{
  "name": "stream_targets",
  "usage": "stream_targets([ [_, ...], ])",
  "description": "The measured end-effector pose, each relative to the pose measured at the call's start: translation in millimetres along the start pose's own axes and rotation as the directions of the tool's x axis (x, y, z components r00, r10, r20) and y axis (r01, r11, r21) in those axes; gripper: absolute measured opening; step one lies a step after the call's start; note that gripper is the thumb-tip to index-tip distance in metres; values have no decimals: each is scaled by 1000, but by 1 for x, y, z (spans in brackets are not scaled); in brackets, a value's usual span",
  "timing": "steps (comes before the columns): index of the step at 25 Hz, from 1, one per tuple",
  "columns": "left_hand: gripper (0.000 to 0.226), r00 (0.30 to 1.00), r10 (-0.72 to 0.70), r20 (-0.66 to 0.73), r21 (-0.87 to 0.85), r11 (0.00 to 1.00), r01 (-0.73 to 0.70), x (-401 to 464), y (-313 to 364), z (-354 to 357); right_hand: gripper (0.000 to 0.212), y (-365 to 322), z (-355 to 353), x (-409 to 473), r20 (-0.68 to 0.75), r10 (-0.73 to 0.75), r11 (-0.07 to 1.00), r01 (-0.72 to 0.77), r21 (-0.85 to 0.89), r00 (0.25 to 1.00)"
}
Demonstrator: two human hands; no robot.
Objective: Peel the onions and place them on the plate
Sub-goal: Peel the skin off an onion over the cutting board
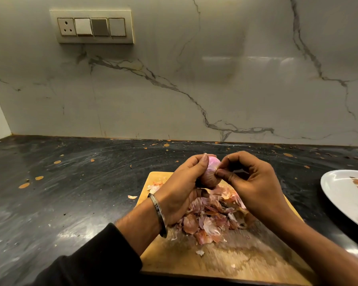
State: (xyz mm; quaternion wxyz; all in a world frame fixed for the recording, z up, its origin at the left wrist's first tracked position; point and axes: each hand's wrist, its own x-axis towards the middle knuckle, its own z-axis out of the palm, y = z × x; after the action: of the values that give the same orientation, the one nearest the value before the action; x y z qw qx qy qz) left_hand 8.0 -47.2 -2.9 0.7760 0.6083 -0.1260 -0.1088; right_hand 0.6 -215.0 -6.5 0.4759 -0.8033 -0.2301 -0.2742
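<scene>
1. Pink-purple onion (210, 172) is up in the air above the far end of the wooden cutting board (225, 263), half peeled: shiny pale top, darker papery skin on the lower part.
2. Left hand (180, 188) is wrapped round the onion from the left side, fingers curled behind it and thumb lying up along the front. There's a steel bangle (158, 213) on that wrist and a black sleeve (87, 261) further down the arm.
3. Right hand (250, 182) comes in from the right, thumb and fingertips pinched together on a bit of skin right at the side of the onion. So both hands are together on the same onion, touching it from opposite sides.
4. Under the hands there's a big heap of onion peels (211, 219) sitting in the middle of the board, pinkish and brown scraps. A few stray bits lie on the near part of the board, and one flake (132, 196) sits on the black surface (60, 193) just left of the board.
5. White plate (347, 199) with a red flower print is off to the right on the surface, well apart from the onion, partly cut off by the frame edge. Can't tell what's on the cropped part.
6. Surface is dark stone with orange-ish specks and smears. Behind it a marble-look backsplash (194, 79) with a switch panel (92, 26) up top left.
</scene>
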Motion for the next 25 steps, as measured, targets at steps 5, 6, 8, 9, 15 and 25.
stream_targets([
  [5,30,1000,29,3,131,991,-29,-2,0,-1,17,0,0,-1,13,-18,1000,18,1,1000],
  [6,31,999,38,3,145,989,-38,-1,-1,-1,18,0,0,-2,4,-35,999,35,-23,999],
  [8,36,999,53,0,148,988,-53,-1,-2,-1,23,0,1,-2,-10,-71,996,70,-57,997],
  [9,41,998,57,-7,131,990,-55,-1,-1,-1,26,0,2,-2,-14,-76,996,75,-53,997],
  [15,45,998,30,-47,29,999,-29,-2,5,-3,28,3,2,-2,-1,-24,999,24,41,1000],
  [25,33,1000,1,-8,169,986,0,-2,8,-4,43,-2,5,-3,32,-70,997,71,-34,997],
])
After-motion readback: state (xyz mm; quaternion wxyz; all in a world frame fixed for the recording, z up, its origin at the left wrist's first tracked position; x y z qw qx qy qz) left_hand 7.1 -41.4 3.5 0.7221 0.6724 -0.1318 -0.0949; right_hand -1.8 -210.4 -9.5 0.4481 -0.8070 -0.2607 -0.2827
